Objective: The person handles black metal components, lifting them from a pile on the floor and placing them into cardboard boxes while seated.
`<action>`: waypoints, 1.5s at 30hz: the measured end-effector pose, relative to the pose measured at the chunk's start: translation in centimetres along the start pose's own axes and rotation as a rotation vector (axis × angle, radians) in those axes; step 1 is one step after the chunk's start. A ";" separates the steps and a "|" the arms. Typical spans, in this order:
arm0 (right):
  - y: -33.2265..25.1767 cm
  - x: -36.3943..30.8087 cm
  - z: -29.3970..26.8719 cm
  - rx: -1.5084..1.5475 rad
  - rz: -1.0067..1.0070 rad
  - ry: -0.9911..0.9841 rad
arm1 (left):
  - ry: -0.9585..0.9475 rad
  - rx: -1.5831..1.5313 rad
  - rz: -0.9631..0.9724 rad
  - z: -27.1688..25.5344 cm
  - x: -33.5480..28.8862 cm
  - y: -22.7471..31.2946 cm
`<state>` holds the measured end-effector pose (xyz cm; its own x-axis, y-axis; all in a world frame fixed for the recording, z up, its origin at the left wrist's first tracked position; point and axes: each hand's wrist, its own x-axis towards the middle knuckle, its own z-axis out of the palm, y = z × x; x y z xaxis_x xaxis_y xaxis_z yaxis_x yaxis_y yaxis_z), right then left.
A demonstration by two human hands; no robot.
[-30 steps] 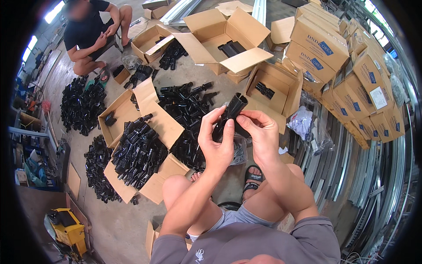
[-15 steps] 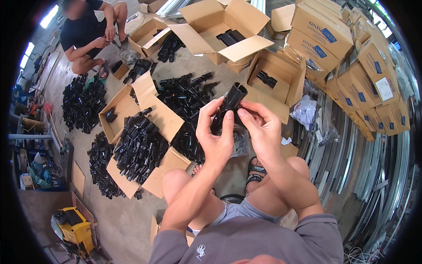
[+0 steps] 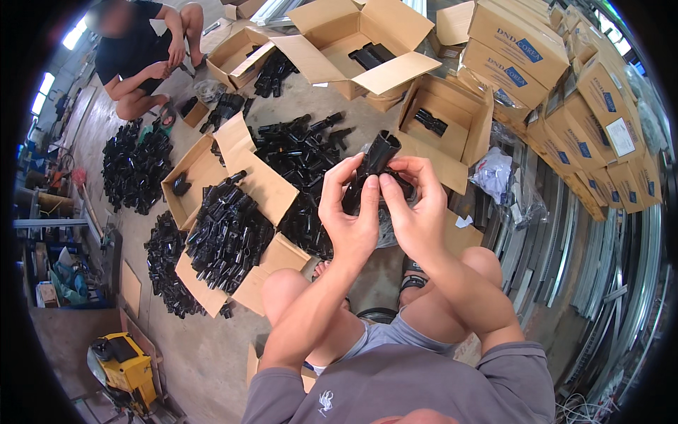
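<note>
Between my two hands I hold a glossy black tubular fitting, its open round end tilted up and away from me. My left hand wraps its left side, thumb pressed along the body. My right hand closes on the right side, thumb tip close to the left one; the fitting's lower part is hidden behind the fingers. Beyond my hands lies a loose pile of similar black fittings. To the left, more of them are heaped over an opened cardboard box.
Open boxes stand ahead, one holding black parts, another a single fitting. Stacked cartons and long metal profiles line the right. Another person squats at far left near a further black pile. A yellow machine stands lower left.
My right hand has shifted slightly left, its thumb now nearer my left thumb. The fitting stays in both hands at nearly the same tilt.
</note>
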<state>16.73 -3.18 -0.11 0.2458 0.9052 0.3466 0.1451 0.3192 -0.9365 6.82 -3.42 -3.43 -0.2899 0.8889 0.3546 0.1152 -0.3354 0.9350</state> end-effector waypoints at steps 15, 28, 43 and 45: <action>1.4 0.0 -0.4 0.033 0.052 -0.055 | 0.042 -0.065 -0.057 0.1 0.0 0.3; 2.0 0.4 -0.7 -0.014 -0.096 -0.081 | 0.022 -0.082 -0.057 0.0 0.1 0.5; -0.3 1.0 -2.2 0.060 0.265 -0.244 | -0.238 -0.733 -0.675 -1.2 2.0 1.7; -0.8 1.9 -3.2 0.159 0.317 -0.260 | -0.418 -0.771 -0.702 -2.2 2.3 1.9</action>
<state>20.16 -2.62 1.46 0.0024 0.9994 0.0345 -0.0531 0.0346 -0.9980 4.31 -2.65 -0.81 0.2989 0.9431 -0.1458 -0.6089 0.3061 0.7318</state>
